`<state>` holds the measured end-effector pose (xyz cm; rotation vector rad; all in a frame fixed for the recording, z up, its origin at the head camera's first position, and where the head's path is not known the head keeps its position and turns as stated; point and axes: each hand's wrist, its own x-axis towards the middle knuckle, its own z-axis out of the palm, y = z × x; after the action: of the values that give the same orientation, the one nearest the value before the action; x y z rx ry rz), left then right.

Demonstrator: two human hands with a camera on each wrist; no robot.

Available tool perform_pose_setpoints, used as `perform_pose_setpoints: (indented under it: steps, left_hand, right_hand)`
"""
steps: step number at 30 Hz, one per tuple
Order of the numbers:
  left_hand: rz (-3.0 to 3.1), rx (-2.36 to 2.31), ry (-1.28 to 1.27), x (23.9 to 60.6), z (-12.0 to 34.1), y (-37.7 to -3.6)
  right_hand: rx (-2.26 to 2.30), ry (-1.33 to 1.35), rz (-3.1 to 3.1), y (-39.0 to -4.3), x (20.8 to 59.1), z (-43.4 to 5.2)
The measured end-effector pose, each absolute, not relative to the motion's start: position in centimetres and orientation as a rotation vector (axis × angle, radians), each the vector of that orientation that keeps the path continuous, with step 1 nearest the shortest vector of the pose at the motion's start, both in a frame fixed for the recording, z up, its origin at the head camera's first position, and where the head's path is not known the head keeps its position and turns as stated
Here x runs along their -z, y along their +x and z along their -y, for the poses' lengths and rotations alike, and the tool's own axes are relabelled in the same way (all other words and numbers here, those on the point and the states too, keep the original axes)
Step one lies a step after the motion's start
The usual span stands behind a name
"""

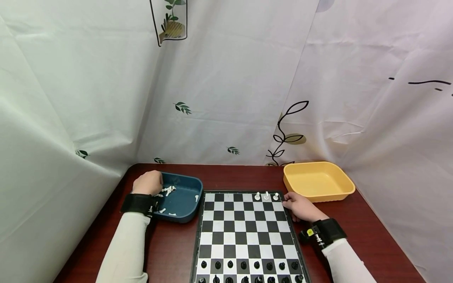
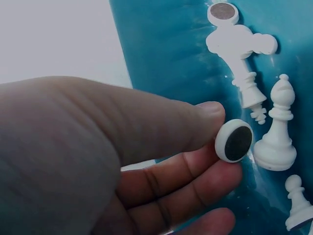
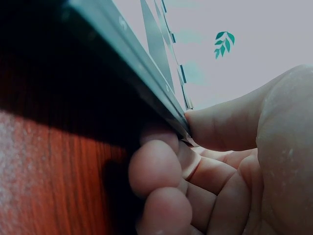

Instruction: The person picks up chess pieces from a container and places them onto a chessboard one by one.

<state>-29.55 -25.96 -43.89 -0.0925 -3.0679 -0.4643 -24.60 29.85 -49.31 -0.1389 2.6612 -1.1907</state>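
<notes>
Bench, dark red | left hand pinches white chess piece in blue tray | right hand grips chessboard edge.

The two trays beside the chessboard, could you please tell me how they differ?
The blue tray sits left of the chessboard and holds loose white chess pieces; the yellow tray sits at the right far corner with nothing visible inside. The left hand reaches into the blue tray, pinching one piece; no hand touches the yellow tray. Both are shallow, square and round-cornered.
</notes>
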Motion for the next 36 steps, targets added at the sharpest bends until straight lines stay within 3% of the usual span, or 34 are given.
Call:
perform_pose_setpoints:
  steps: [19, 36]
  left_hand:
    - [2.885, 0.556, -0.235, 41.8, 25.0, -29.0]
    - [2.671, 0.738, -0.644, 40.9, 18.0, -27.8]
  right_hand:
    - [1.171, -0.148, -2.676, -24.6, 49.2, -29.9]
    - [1.165, -0.15, -2.681, -24.8, 49.6, -30.0]
